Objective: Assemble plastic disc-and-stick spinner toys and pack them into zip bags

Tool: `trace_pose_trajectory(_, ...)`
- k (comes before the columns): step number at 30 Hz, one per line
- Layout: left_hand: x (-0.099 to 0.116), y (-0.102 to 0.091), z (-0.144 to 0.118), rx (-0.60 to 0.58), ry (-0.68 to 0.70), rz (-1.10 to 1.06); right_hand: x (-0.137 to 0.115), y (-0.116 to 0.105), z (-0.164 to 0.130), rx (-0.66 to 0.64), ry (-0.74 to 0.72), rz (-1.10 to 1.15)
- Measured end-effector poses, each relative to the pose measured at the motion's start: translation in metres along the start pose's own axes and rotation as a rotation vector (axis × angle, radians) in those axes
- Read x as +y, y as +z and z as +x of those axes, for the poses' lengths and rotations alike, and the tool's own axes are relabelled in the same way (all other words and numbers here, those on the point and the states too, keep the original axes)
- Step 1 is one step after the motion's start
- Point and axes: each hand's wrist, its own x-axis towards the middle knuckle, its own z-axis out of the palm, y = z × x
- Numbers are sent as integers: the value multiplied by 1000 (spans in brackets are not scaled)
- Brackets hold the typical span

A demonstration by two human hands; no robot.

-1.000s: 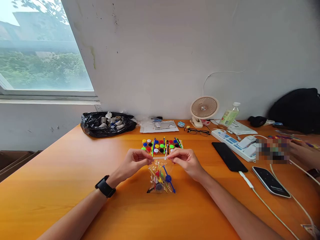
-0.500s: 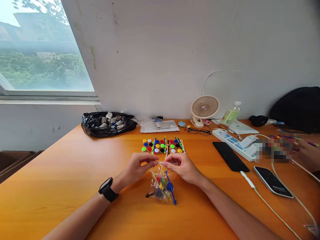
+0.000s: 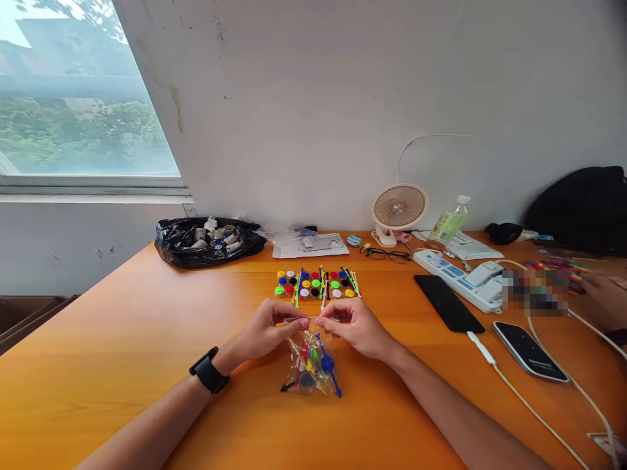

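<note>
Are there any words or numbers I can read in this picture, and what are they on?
No text can be read.
Bottle label: green print, too small and blurred.
Power strip: blue markings, too small.
Papers by the wall: print unreadable.
Patch on the right: blurred out.
Watch and both phones: dark screens.

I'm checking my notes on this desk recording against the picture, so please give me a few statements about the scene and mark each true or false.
1. Both hands pinch the top edge of a small clear plastic bag. True: the left hand and right hand meet at its top.
2. The bag is empty. False: it holds coloured sticks and round pieces.
3. A watch is on the right wrist. False: it is on the left wrist.
4. Rows of coloured caps and sticks lie on the table beyond the hands. True.
5. The small fan stands beside the window. False: it stands by the wall at the right, near a bottle.
</note>
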Motion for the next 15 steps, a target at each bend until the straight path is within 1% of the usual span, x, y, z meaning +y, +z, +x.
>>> trace_pose_trajectory(2, 0, -2, 2, 15, -58, -53, 1, -2, 2, -3, 40, 76)
trace_pose_trajectory(5, 2, -8, 3, 66, -117, -105, 1, -5, 3, -8, 81, 143)
trace_pose_trajectory(10, 4, -18, 4, 119, -141, -100, 2, -10, 2, -51, 76, 177)
trace_pose_trajectory(12, 3, -22, 5, 128, -145, -111, 3, -12, 2, -24, 76, 170)
trace_pose_trajectory(15, 0, -26, 5, 99, -138, -151, 3, -16, 2, 21, 79, 145)
